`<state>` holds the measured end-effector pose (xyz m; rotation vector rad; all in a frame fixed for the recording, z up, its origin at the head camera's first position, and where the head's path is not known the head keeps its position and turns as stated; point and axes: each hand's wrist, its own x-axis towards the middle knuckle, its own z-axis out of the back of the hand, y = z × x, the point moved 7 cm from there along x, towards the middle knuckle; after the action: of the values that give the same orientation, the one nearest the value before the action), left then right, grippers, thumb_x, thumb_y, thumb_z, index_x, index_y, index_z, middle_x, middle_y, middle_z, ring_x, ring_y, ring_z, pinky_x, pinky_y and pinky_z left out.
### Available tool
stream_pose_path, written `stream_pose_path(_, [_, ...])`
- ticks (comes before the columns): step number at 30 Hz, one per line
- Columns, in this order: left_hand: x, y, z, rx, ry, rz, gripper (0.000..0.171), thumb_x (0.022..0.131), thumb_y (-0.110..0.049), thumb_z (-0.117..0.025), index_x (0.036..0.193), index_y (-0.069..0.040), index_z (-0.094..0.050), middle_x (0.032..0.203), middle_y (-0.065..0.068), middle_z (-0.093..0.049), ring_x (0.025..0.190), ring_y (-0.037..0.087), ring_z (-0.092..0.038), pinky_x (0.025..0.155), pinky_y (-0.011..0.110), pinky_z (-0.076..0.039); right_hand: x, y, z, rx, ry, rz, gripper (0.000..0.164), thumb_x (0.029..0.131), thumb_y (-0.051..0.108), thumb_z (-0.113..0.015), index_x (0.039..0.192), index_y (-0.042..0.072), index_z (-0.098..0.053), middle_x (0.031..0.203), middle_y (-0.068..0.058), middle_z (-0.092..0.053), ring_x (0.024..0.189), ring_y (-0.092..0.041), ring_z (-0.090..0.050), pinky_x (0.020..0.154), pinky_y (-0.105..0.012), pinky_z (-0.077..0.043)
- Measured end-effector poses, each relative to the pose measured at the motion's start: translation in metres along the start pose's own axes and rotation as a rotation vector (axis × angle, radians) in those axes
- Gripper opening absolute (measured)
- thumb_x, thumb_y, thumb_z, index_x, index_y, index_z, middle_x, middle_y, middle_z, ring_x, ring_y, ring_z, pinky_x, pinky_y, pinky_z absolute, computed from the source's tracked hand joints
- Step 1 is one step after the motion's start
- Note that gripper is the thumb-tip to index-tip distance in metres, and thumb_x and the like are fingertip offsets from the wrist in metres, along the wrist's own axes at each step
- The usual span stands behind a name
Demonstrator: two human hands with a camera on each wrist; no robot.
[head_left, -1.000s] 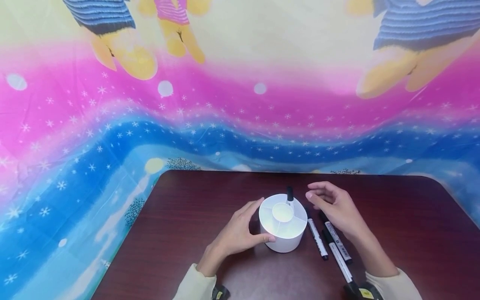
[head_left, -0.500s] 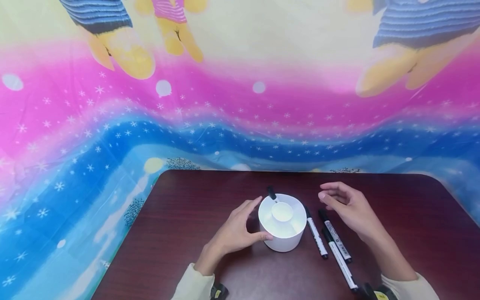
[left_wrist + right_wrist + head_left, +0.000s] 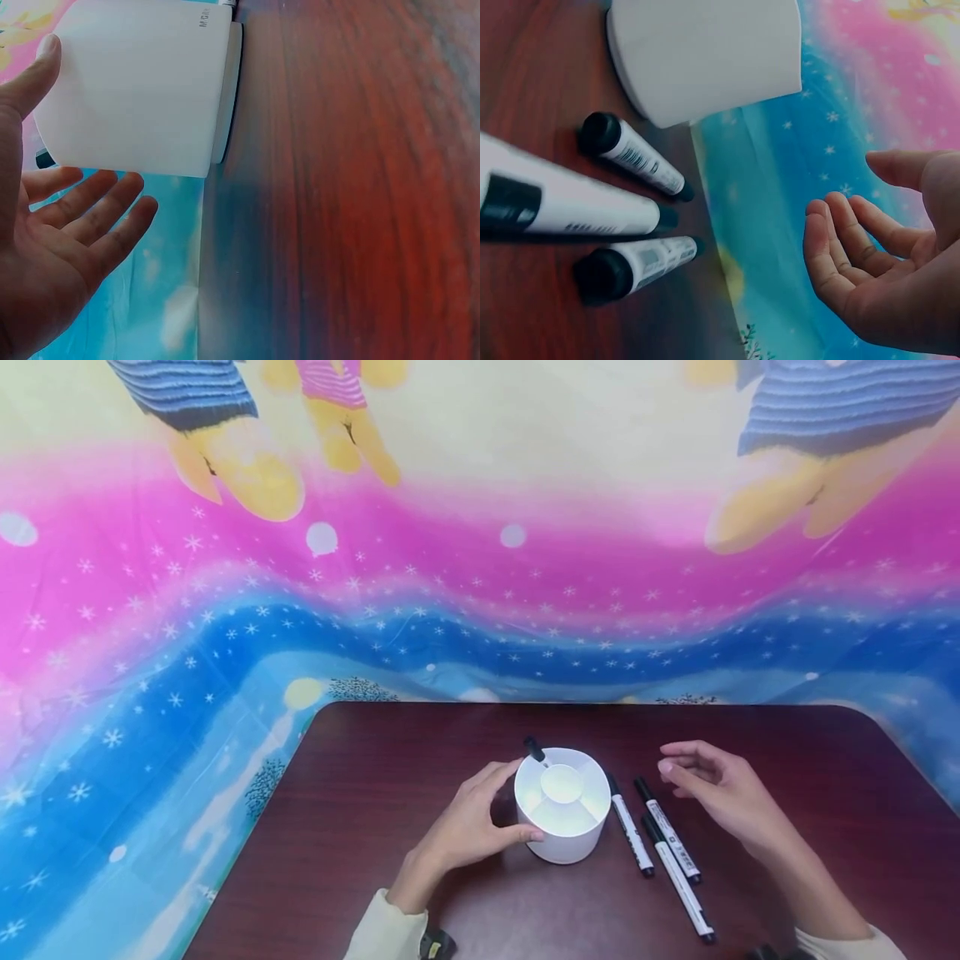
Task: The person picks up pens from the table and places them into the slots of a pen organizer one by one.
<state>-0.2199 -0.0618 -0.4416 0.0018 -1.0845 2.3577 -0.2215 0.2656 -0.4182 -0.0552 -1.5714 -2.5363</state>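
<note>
A round white pen holder (image 3: 566, 846) with divided compartments around a central cup stands on the table. One black-capped marker (image 3: 533, 749) leans in its back-left compartment. My left hand (image 3: 463, 828) is at the holder's left side, thumb in front and fingers behind. In the left wrist view its fingers are loosely extended beside the white wall (image 3: 142, 90); whether they touch it I cannot tell. My right hand (image 3: 723, 793) hovers to the right, fingers loosely bent, holding nothing. Below and left of it lie three white markers with black caps (image 3: 632, 835) (image 3: 673, 842) (image 3: 679, 883).
The dark reddish-brown table (image 3: 420, 743) has rounded back corners. Behind it hangs a colourful cloth (image 3: 480, 560) printed with snowflakes and cartoon figures. Part of a black wrist device (image 3: 437, 943) shows by the left sleeve.
The holder's top has turned, carrying its marker from the back right to the back left. My right hand has drawn away to the right; the left hand has barely moved.
</note>
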Motion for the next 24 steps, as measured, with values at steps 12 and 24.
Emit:
stream_pose_path(12, [-0.001,0.000,0.001,0.001,-0.004,0.007,0.095,0.081,-0.049,-0.094,0.162,-0.029,-0.049,0.143,-0.007,-0.065,0.131,0.012,-0.061,0.110,0.042,-0.055,-0.006,-0.028,0.001,0.039,0.104,-0.099,0.047,0.110,0.023,-0.064,0.143,-0.009,-0.058,0.114,0.001,-0.078,0.099,-0.007,-0.076,0.084,-0.028,-0.065])
stream_pose_path(24, [0.000,0.001,0.000,0.002,0.005,0.018,0.095,0.081,-0.049,-0.094,0.162,-0.030,-0.048,0.144,-0.009,-0.064,0.128,0.012,-0.062,0.109,0.040,-0.056,-0.009,-0.060,-0.004,-0.011,0.231,-0.203,0.060,0.106,0.027,-0.070,0.150,-0.010,-0.053,0.133,-0.027,-0.071,0.105,-0.008,-0.076,0.086,-0.028,-0.064])
